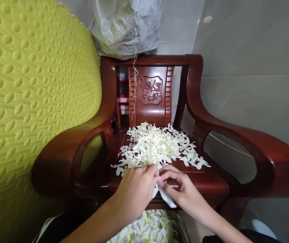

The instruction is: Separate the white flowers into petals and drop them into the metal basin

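A pile of white flowers (pixel 157 145) lies spread on the seat of a dark red wooden armchair (pixel 210 182). My left hand (pixel 135 189) and my right hand (pixel 182 189) meet at the seat's front edge, just below the pile. Both pinch the same white flower (pixel 166 199), whose petals hang down between the fingers. Below my hands, a metal bowl (pixel 182 224) holds more white flowers (pixel 149 227).
A yellow-green embossed mat (pixel 32 101) stands to the left, against the chair's armrest (pixel 65 152). A crumpled plastic bag (pixel 126 27) sits above the chair's carved backrest (pixel 150 91), with a string hanging from it. Grey tiled wall fills the right.
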### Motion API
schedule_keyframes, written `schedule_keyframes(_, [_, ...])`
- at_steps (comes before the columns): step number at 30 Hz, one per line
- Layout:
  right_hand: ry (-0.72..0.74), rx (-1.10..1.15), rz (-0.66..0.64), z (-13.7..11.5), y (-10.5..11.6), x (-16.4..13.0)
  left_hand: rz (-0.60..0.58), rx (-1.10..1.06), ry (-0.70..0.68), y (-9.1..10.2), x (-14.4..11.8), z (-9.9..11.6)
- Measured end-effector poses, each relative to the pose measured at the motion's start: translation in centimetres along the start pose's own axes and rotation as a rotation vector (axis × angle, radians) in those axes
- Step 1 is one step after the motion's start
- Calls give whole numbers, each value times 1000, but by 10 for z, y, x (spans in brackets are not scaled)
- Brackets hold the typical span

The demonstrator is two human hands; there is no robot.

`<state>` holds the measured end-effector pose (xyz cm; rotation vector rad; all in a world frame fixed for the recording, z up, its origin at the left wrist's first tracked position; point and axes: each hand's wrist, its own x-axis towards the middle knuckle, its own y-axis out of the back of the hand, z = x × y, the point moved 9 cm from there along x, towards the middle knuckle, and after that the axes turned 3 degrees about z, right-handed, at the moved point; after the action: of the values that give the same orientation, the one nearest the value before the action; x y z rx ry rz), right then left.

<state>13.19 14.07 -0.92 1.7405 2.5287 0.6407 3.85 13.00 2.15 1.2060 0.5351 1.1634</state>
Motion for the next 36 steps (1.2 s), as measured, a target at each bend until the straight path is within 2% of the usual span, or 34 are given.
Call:
schedule_keyframes(5, [59,-58,70,-5,6,-1,-4,-122,-25,-2,1,3])
schedule_keyframes(11, [200,-253,-1,-18,-1,-4,-31,-167,-46,-9,2,2])
schedule_keyframes(14, [248,-383,-50,-18,-8,-8,-58,-99,-43,-19,-1,-1])
schedule_keyframes(17, [238,-483,-82,-13,-16,-11,-82,-5,-73,-27,-5,-1])
schedule_keyframes(24, [212,-467,-67,-8,-23,-17,-157,189,-123,-36,-11,4])
schedule_keyframes(27, [219,-429,-52,-10,-21,-19,-118,109,-100,-31,-10,4])
schedule_keyframes(33, [340,-287,99,-27,-4,-25,16,-342,-66,-8,-3,7])
schedule_keyframes(36, [371,-313,129,-27,-2,-25,28,-384,-38,-7,-1,6])
